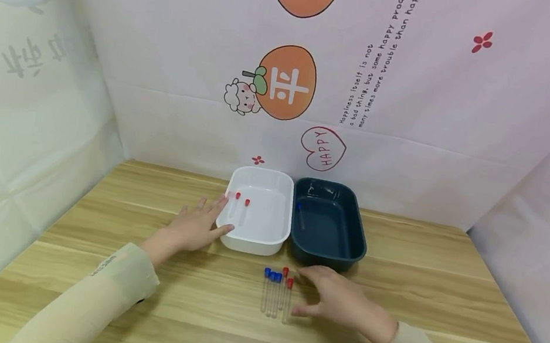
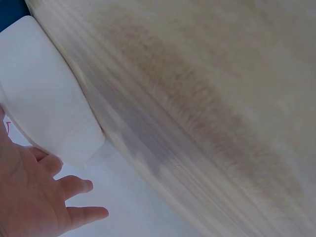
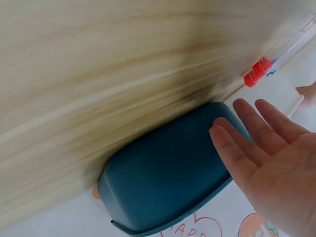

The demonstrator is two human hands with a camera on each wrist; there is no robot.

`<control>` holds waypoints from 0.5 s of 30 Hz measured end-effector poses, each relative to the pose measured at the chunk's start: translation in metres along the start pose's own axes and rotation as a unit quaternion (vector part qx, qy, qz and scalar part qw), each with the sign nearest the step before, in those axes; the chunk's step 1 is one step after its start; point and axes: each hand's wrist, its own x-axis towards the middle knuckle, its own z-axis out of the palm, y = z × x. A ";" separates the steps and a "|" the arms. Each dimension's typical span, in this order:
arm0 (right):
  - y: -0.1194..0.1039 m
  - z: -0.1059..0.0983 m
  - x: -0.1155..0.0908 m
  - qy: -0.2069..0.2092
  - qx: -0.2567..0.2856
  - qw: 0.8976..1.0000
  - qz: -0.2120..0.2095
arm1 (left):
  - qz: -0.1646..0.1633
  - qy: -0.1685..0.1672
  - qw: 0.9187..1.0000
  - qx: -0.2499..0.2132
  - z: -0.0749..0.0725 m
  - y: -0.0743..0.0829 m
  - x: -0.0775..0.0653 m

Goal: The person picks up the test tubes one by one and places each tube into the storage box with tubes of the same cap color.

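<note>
My left hand [image 1: 194, 226] rests at the left wall of the white tray [image 1: 254, 246], its fingers spread and nothing held. Inside that tray lie two clear test tubes with red caps [image 1: 247, 203]. My right hand [image 1: 338, 296] hovers beside a small row of tubes on the table, thumb and fingers apart and holding nothing. Several tubes there have blue caps [image 1: 267, 272], and two nearest the right hand have red caps [image 1: 290, 283]. In the right wrist view the fingers [image 3: 224, 143] stretch out in front of the dark teal tray [image 3: 163, 168].
The teal tray stands against the white tray's right side, with one blue-capped tube [image 1: 300, 207] inside. Both sit near the back edge of the wooden table [image 1: 169, 310]. Printed white cloth [image 1: 181, 122] hangs behind and at both sides.
</note>
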 end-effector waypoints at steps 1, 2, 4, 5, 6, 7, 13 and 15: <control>-0.001 0.001 0.001 -0.003 -0.001 1.000 0.002 | 0.000 0.000 1.000 0.000 0.000 0.000 0.000; -0.002 0.002 0.001 -0.005 -0.001 1.000 0.000 | 0.000 0.000 1.000 0.000 0.000 0.000 0.000; -0.004 0.003 0.001 -0.007 -0.003 1.000 -0.003 | -0.001 0.000 1.000 0.001 0.000 0.000 0.000; -0.005 0.004 0.001 -0.008 -0.005 1.000 -0.004 | -0.001 0.000 1.000 0.001 0.000 0.000 0.000; -0.006 0.005 0.002 -0.008 -0.005 1.000 -0.006 | -0.001 0.000 1.000 0.002 0.000 0.000 0.000; -0.007 0.006 0.002 -0.008 -0.007 1.000 -0.009 | -0.001 0.001 1.000 0.003 0.000 0.000 0.000; -0.010 0.010 0.001 -0.011 -0.014 1.000 -0.010 | -0.002 0.001 1.000 0.003 0.002 0.000 0.001; -0.011 0.011 0.001 -0.015 -0.014 1.000 -0.004 | -0.002 0.001 1.000 0.003 0.002 0.000 0.001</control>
